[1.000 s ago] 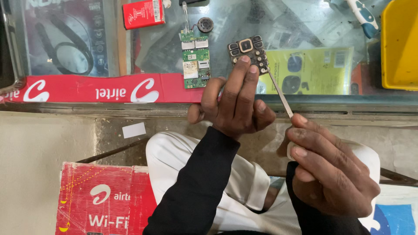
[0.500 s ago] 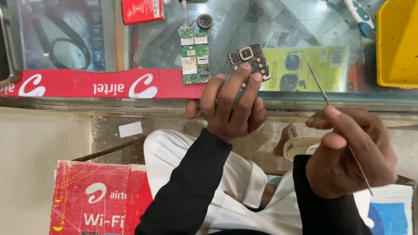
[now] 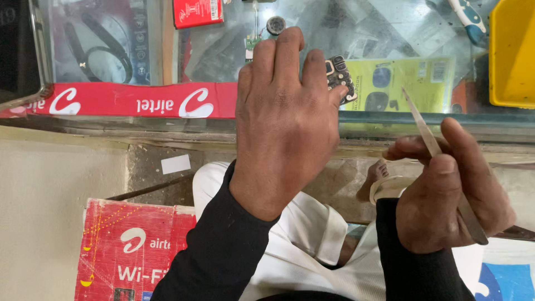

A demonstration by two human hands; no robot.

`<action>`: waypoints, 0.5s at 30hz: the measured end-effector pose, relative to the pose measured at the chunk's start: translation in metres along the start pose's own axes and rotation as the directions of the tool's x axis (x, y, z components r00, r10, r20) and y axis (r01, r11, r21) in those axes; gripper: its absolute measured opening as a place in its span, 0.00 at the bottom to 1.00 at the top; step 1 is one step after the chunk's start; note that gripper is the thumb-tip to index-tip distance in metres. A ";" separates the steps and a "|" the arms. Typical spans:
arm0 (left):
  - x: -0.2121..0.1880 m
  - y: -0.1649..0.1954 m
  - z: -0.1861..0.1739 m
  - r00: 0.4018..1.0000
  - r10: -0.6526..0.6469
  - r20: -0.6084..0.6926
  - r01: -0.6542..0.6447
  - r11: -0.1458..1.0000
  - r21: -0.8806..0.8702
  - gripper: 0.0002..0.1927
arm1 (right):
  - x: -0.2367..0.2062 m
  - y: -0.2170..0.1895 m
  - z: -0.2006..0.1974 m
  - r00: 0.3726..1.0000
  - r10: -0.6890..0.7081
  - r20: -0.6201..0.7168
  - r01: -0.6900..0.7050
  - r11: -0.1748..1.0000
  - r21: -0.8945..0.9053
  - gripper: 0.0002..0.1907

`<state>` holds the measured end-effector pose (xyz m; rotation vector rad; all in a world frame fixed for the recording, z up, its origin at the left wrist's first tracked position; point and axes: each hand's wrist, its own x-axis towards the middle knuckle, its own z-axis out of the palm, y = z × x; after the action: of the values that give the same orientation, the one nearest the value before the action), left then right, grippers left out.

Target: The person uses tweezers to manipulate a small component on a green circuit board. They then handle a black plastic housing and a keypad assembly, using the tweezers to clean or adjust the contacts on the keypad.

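Note:
My left hand (image 3: pixel 287 111) reaches out flat over the glass counter (image 3: pixel 390 33), fingers spread, covering most of a green circuit board (image 3: pixel 251 42). Its fingertips lie beside a dark keypad part (image 3: pixel 341 78). It holds nothing that I can see. My right hand (image 3: pixel 448 189) sits lower right, below the counter edge, shut on thin metal tweezers (image 3: pixel 423 125) whose tip points up toward the counter. A small round black part (image 3: pixel 275 24) lies just beyond the left fingertips.
A red banner strip (image 3: pixel 128 100) runs along the counter front. A yellow tray (image 3: pixel 512 53) stands at the far right, a red packet (image 3: pixel 198 11) at the top. A red cardboard box (image 3: pixel 134 251) sits on the floor at lower left. Under the glass lies a yellow-green package (image 3: pixel 401 83).
My left hand has lifted from the counter edge and stretched forward over the circuit board. My right hand has turned the tweezers, tip now pointing up.

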<state>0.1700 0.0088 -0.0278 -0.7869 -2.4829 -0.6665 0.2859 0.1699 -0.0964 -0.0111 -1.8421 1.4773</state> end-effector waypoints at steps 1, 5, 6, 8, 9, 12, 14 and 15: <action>0.002 0.001 -0.001 1.000 0.002 -0.005 -0.002 1.000 -0.017 0.19 | 0.000 0.001 0.001 1.000 -0.004 -0.008 0.004 1.000 0.024 0.16; 0.009 0.001 -0.001 1.000 -0.020 -0.012 0.018 0.995 -0.103 0.08 | 0.007 -0.005 -0.001 0.998 -0.043 0.047 0.046 0.996 -0.070 0.14; 0.011 0.002 0.000 1.000 -0.028 -0.008 0.026 0.991 -0.133 0.07 | 0.011 -0.006 -0.001 0.996 -0.066 0.065 0.072 0.992 -0.104 0.13; 0.011 0.005 0.006 0.990 -0.135 -0.033 0.106 0.890 -0.443 0.10 | 0.021 -0.006 0.003 0.992 -0.103 0.067 0.108 0.991 -0.080 0.10; 0.011 0.007 0.009 0.982 -0.189 -0.030 0.136 0.802 -0.582 0.11 | 0.027 -0.005 0.006 0.993 -0.110 0.050 0.112 0.993 -0.032 0.09; 0.007 0.015 0.019 0.947 -0.322 -0.013 0.177 0.554 -0.814 0.10 | 0.050 0.005 0.016 0.998 -0.053 -0.023 0.057 0.965 0.255 0.10; 0.005 0.016 0.023 0.936 -0.349 0.045 0.197 0.416 -0.888 0.09 | 0.067 0.013 0.016 0.998 -0.032 0.053 0.015 0.955 0.295 0.13; 0.005 0.015 0.023 0.931 -0.358 0.077 0.208 0.342 -0.917 0.09 | 0.074 0.017 0.017 0.995 -0.024 0.097 -0.005 0.958 0.288 0.14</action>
<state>0.1699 0.0348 -0.0388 -0.5585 -1.9409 -2.2814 0.2169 0.1944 -0.0710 0.2161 -1.6833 1.7542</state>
